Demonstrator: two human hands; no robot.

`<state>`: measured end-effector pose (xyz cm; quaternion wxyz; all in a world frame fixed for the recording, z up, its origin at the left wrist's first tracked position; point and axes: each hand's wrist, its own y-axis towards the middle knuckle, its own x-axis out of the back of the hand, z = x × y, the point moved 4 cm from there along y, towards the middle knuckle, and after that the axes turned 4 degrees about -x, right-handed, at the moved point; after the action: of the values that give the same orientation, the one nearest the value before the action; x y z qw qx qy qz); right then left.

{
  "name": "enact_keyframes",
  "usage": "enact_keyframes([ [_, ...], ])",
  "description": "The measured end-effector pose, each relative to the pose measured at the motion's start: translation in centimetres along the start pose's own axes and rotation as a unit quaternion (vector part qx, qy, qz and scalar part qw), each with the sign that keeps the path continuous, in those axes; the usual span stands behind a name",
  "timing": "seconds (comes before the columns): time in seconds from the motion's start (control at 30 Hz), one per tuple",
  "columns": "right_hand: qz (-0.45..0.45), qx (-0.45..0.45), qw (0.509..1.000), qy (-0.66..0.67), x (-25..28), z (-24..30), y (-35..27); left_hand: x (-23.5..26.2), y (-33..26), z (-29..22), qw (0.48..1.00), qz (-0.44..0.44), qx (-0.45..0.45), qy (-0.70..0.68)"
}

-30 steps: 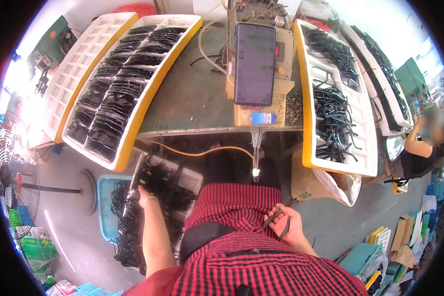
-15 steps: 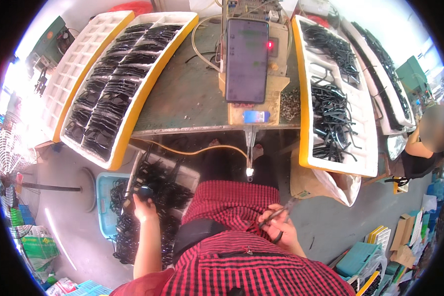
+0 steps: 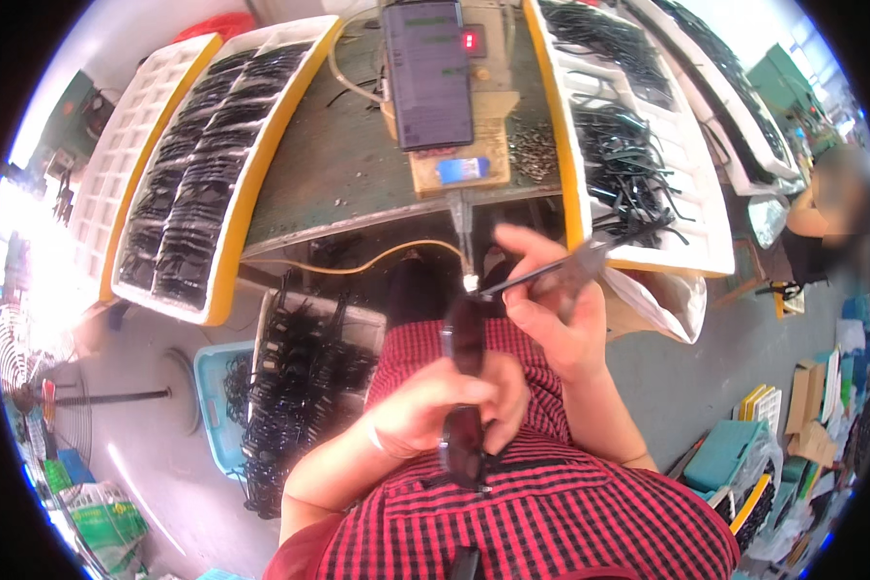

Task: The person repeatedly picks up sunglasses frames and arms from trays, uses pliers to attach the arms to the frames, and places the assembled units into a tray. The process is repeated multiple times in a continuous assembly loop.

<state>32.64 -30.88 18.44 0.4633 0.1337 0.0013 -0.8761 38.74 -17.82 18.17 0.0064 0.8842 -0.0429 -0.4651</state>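
In front of my lap, my left hand point(image 3: 449, 396) is closed around the middle of a dark sunglasses front point(image 3: 464, 338). One lens shows above the fingers and one below. My right hand point(image 3: 561, 314) is raised beside it, with a slim dark-and-grey tool point(image 3: 590, 259) between thumb and fingers. Motion smears this tool, so its exact kind cannot be told. Its dark near end reaches close to the upper lens; whether they touch is unclear. Just above the sunglasses hangs the bench machine's narrow metal tip point(image 3: 470, 282).
A phone point(image 3: 430, 77) stands before the machine on the bench point(image 3: 304, 188). At left a yellow-edged white tray point(image 3: 227, 290) holds dark lens pieces; at right another point(image 3: 691, 246) holds black temples. Below left are a heap of black frames point(image 3: 304, 377) and a blue basket point(image 3: 208, 406). A person point(image 3: 822, 222) sits far right.
My left hand has come from the frame heap to my lap, bringing the sunglasses front. My right hand has risen from my lap with the tool. The view has shifted slightly.
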Motion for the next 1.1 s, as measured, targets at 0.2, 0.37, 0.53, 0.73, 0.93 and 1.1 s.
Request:
enact_keyframes([
  [0.2, -0.139, -0.006, 0.986, -0.096, 3.0, -1.1, -4.2, 3.2, -1.5, 2.3, 0.985, -0.045, 0.004, -0.168],
  [0.37, -0.149, -0.075, 0.979, -0.119, 2.3, -3.1, -6.2, 6.0, -5.2, 1.6, 0.928, -0.156, -0.083, 0.329],
  [0.53, -0.033, -0.05, 0.959, -0.278, -0.3, -5.8, -5.5, 7.6, -3.7, 2.7, 0.93, -0.302, -0.116, 0.178],
  [0.73, -0.135, -0.136, 0.935, -0.299, 3.0, -10.6, -4.7, 11.8, -0.9, 5.7, 0.929, -0.359, -0.086, 0.039],
  [0.93, -0.205, -0.162, 0.959, -0.109, 3.6, -12.1, -2.8, 12.5, 1.7, 4.2, 0.918, -0.369, -0.127, 0.073],
  [1.1, -0.19, -0.162, 0.965, -0.074, 3.2, -11.5, -2.1, 12.0, 1.8, 3.1, 0.906, -0.388, -0.144, 0.086],
])
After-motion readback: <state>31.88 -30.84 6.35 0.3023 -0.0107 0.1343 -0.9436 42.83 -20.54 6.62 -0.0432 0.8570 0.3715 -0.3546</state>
